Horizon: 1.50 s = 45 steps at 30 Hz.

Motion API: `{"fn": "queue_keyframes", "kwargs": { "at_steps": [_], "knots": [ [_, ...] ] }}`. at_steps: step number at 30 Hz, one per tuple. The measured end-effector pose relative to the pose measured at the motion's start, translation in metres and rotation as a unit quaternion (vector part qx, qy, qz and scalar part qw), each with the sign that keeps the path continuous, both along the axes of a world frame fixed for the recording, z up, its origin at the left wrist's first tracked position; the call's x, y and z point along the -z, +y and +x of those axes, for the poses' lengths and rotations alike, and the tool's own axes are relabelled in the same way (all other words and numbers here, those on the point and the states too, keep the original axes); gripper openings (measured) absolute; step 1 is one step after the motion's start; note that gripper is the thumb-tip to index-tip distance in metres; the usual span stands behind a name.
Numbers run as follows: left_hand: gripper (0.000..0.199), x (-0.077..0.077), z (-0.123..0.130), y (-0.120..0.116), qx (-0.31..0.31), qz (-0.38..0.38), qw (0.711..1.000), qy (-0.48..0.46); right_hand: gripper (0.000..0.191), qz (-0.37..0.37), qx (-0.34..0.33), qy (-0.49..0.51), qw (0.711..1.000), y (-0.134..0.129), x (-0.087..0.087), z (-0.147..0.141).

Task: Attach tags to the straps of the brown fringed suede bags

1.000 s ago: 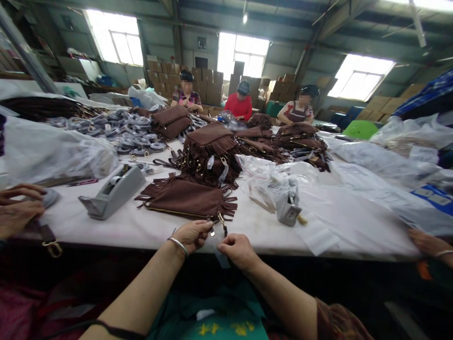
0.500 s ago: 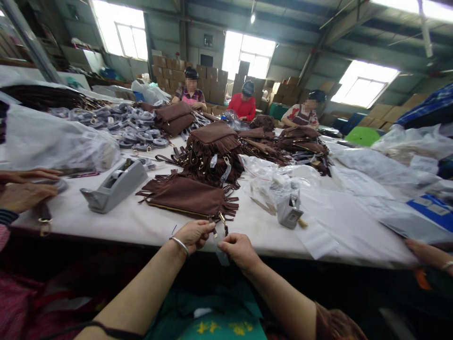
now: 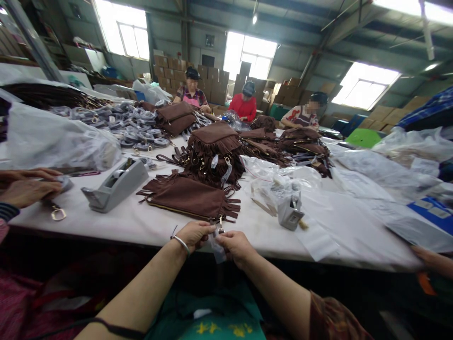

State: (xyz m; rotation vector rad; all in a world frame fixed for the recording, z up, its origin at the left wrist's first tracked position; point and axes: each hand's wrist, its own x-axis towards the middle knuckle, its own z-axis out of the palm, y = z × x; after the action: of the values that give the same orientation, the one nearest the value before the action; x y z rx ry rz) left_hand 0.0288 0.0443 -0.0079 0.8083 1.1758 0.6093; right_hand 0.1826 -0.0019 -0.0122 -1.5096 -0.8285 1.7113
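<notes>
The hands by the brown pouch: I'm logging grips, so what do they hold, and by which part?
The left hand and right hand appear to pinch clear plastic near its upper end, by the pouch's gold clasp; whatever else they grip is hidden.

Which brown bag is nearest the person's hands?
The fringed brown bag lying flat just beyond the left hand and right hand; the other brown bags sit in piles farther back.

The left forearm (image 3: 141, 288) and right forearm (image 3: 276, 283) reach forward, converging on the near side of the brown bag (image 3: 187, 198). The left hand (image 3: 195, 237) pinches thumb against fingers by the bag's near right corner; the right hand (image 3: 236, 248) pinches likewise just beside it, slightly farther from the bag.
</notes>
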Motion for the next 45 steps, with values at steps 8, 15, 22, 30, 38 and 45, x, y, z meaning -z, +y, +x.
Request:
{"fn": "queue_keyframes", "kwargs": {
  "at_steps": [8,15,22,30,38,45],
  "knots": [
    [0.046,-0.003,-0.005,-0.012,-0.019,0.002,0.997,0.081,0.014,0.03,-0.011,-0.083,0.996,0.024,0.005,-0.007],
    [0.046,-0.003,-0.004,-0.043,-0.011,-0.054,0.997,0.06,0.013,0.037,-0.024,-0.159,0.986,0.029,0.006,-0.016],
    [0.028,0.004,-0.001,-0.034,-0.017,0.015,0.986,0.164,0.007,0.046,-0.1,-0.226,0.968,0.036,0.0,-0.015],
    [0.03,0.004,-0.006,-0.019,-0.022,0.117,0.953,0.28,0.014,0.175,-0.117,-0.395,0.894,0.049,0.0,-0.013],
    [0.033,0.006,-0.005,-0.013,-0.026,0.145,0.937,0.317,0.013,0.109,-0.082,-0.326,0.935,0.058,0.0,-0.018],
    [0.033,0.003,-0.005,0.001,-0.02,0.156,0.931,0.33,0.015,0.069,-0.031,-0.249,0.965,0.057,0.001,-0.024]
  ]
}}
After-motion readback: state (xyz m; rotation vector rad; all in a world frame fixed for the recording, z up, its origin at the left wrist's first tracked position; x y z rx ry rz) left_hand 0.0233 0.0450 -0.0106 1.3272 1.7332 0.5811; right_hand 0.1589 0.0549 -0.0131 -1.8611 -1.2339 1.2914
